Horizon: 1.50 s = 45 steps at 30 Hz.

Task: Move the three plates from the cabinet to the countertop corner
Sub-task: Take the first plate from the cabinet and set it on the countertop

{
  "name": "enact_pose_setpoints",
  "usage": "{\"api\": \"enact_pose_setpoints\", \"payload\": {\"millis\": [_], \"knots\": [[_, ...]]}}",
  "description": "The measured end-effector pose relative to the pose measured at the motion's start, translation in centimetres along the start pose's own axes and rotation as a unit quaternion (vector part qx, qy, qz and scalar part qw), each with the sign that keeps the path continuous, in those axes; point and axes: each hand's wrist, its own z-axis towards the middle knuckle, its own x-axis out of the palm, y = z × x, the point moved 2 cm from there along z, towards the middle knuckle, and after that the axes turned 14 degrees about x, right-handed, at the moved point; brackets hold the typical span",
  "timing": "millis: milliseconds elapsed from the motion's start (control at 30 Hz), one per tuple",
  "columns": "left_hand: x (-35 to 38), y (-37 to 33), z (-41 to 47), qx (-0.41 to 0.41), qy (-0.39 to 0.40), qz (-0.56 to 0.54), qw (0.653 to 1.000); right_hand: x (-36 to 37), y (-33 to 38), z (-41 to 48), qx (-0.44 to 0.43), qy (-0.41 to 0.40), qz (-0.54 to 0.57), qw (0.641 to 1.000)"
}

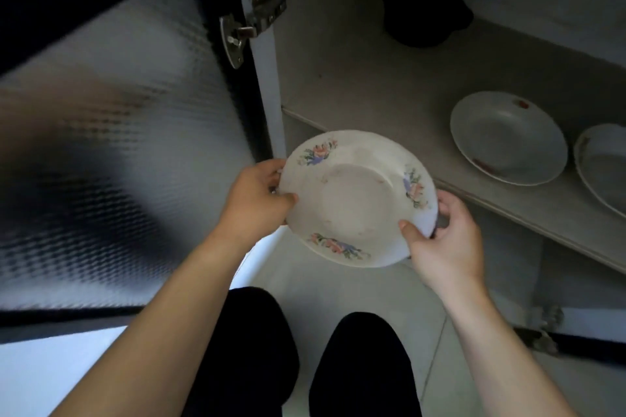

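A white plate with flower prints (pixel 355 200) is held in the air just in front of the open cabinet's shelf (pixel 379 101). My left hand (pixel 259 201) grips its left rim, thumb on top. My right hand (pixel 443 240) grips its right rim, thumb on the inner face. Two more white plates lie on the shelf to the right: one with red marks (pixel 508 139), and another (pixel 603 166) cut off by the frame edge. The countertop is out of view.
The cabinet door (pixel 111 152) with patterned glass stands open at the left, on a metal hinge (pixel 250 22). A dark pot-like object (pixel 423 12) sits at the shelf's back. Pale floor tiles (pixel 338 281) and my dark-clad legs (pixel 359 366) are below.
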Motion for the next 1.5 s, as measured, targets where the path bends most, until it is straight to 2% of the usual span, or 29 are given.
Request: {"api": "enact_pose_setpoints", "payload": {"millis": [200, 400, 633, 767, 933, 1200, 1500], "knots": [[-4.9, -8.5, -5.5, -0.103, 0.022, 0.058, 0.993, -3.8, 6.5, -9.7, 0.08, 0.042, -0.052, 0.995], [-8.5, -20.1, -13.3, -0.151, 0.065, 0.07, 0.984, -11.5, 14.8, -19.3, 0.091, 0.082, -0.105, 0.987], [-9.6, -33.2, -20.0, -0.105, 0.044, 0.052, 0.992, -20.0, 22.4, -27.0, 0.036, 0.091, -0.102, 0.99], [-9.8, -38.5, -23.2, -0.071, 0.004, 0.02, 0.997, -23.1, 25.0, -29.4, -0.004, 0.091, -0.076, 0.993], [-12.0, -40.8, -27.4, -0.049, -0.065, -0.015, 0.997, -24.0, 26.8, -32.3, -0.048, 0.13, -0.063, 0.988], [-17.5, -42.1, -32.9, -0.046, -0.161, -0.069, 0.984, -21.0, 28.9, -37.1, -0.087, 0.217, -0.06, 0.97], [-27.6, -41.4, -37.4, -0.04, -0.23, -0.104, 0.967, -13.1, 32.4, -44.2, -0.139, 0.265, -0.067, 0.952]]}}
